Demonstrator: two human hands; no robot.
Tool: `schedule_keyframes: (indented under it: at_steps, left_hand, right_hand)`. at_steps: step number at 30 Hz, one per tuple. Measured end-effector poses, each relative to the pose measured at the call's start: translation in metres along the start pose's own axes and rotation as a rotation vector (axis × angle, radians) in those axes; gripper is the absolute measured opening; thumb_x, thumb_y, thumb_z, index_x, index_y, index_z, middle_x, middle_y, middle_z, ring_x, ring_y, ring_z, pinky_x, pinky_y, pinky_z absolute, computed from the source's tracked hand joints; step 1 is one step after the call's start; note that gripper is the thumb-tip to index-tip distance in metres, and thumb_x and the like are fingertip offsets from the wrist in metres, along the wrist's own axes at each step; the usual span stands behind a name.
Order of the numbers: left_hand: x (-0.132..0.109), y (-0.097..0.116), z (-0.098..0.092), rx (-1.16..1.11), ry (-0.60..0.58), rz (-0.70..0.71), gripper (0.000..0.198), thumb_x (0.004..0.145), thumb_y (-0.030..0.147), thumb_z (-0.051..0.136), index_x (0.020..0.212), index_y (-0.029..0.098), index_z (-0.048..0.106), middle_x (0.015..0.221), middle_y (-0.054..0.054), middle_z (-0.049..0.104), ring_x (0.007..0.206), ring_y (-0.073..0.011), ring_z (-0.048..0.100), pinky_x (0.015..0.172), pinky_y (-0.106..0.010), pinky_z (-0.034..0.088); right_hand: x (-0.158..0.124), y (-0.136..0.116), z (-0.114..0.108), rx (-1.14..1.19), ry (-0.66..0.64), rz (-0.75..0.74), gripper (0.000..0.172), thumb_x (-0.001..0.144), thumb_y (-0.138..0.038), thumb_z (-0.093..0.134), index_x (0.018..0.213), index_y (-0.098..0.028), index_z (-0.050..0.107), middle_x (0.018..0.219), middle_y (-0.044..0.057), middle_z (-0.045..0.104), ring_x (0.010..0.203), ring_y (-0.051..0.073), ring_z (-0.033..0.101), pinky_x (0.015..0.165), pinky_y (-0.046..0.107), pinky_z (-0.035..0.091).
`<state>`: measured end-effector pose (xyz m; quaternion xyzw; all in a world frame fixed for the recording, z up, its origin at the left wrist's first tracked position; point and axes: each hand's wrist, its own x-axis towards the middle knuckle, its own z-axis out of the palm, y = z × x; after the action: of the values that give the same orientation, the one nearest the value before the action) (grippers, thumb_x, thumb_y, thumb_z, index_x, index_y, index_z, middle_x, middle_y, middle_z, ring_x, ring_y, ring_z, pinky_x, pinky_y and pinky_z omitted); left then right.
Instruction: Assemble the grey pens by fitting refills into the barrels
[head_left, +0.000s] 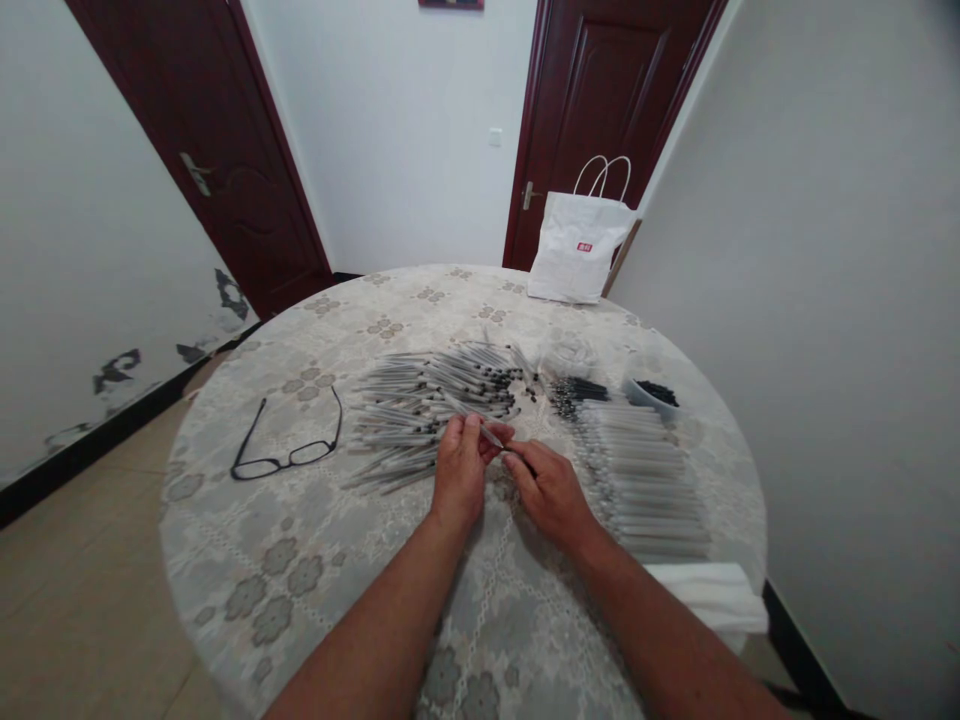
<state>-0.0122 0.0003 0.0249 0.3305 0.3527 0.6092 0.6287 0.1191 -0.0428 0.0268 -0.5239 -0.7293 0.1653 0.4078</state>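
Note:
My left hand point(459, 468) is closed on a thin grey pen barrel point(491, 435), pinched between thumb and fingers above the round table point(315, 560). My right hand point(551, 492) is closed too, fingertips meeting the end of that barrel; what it pinches is too small to make out. Just beyond the hands lies a loose heap of grey pen barrels with black tips point(431, 400). To the right, a neat row of grey barrels point(645, 480) lies side by side. A pile of black parts point(574, 390) sits beyond that row.
Black-framed glasses point(289, 455) lie on the left of the patterned tablecloth. A small container of black pieces point(652, 393) is at the right. A white paper bag point(579, 250) stands at the far edge. White folded material point(712, 595) hangs at the near right edge. Two dark doors behind.

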Motion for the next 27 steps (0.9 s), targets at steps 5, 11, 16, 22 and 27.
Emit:
schedule_keyframes:
  at_steps: [5, 11, 16, 22, 27]
  left_hand:
    - [0.006, 0.001, -0.002, -0.041, 0.04, 0.032, 0.036, 0.085, 0.052, 0.069, 0.092, 0.019, 0.059, 0.087, -0.003, 0.069, 0.081, -0.0164, 0.07, 0.077, -0.032, 0.058]
    - [0.008, 0.004, -0.004, -0.053, 0.077, 0.04, 0.055, 0.082, 0.041, 0.075, 0.128, 0.022, 0.053, 0.079, 0.003, 0.065, 0.064, -0.0126, 0.065, 0.068, -0.028, 0.056]
    - [0.007, 0.007, -0.004, -0.012, 0.048, 0.036, 0.047, 0.081, 0.043, 0.074, 0.121, 0.024, 0.058, 0.072, 0.004, 0.063, 0.058, -0.0116, 0.061, 0.062, -0.027, 0.055]
    - [0.005, 0.007, -0.004, -0.126, -0.023, -0.05, 0.036, 0.078, 0.039, 0.072, 0.105, 0.017, 0.067, 0.073, -0.001, 0.066, 0.064, -0.0151, 0.066, 0.066, -0.032, 0.058]
    - [0.005, 0.007, -0.005, -0.162, -0.1, -0.06, 0.037, 0.073, 0.027, 0.075, 0.107, 0.016, 0.066, 0.076, -0.001, 0.069, 0.069, -0.0155, 0.067, 0.071, -0.032, 0.058]
  right_hand:
    - [0.001, 0.007, -0.008, -0.038, 0.032, 0.025, 0.035, 0.101, -0.023, 0.042, 0.121, -0.018, 0.07, 0.105, 0.01, 0.072, 0.099, 0.022, 0.067, 0.092, 0.033, 0.05]
    - [0.006, 0.011, -0.018, -0.093, -0.031, 0.194, 0.028, 0.096, -0.024, 0.049, 0.117, -0.019, 0.067, 0.082, 0.003, 0.073, 0.078, 0.019, 0.068, 0.074, 0.028, 0.049]
    - [0.009, 0.003, -0.043, -0.134, -0.245, 0.161, 0.012, 0.088, -0.023, 0.06, 0.086, -0.021, 0.072, 0.077, 0.002, 0.074, 0.072, 0.018, 0.066, 0.066, 0.025, 0.043]
    - [0.032, 0.008, -0.084, -0.182, -0.384, 0.104, 0.016, 0.085, -0.021, 0.06, 0.086, -0.022, 0.077, 0.084, 0.003, 0.076, 0.077, 0.018, 0.067, 0.07, 0.026, 0.046]
    - [0.079, 0.037, -0.117, -0.244, 0.208, 0.227, 0.036, 0.09, -0.033, 0.055, 0.117, -0.017, 0.072, 0.096, 0.008, 0.076, 0.073, 0.018, 0.065, 0.076, 0.032, 0.05]
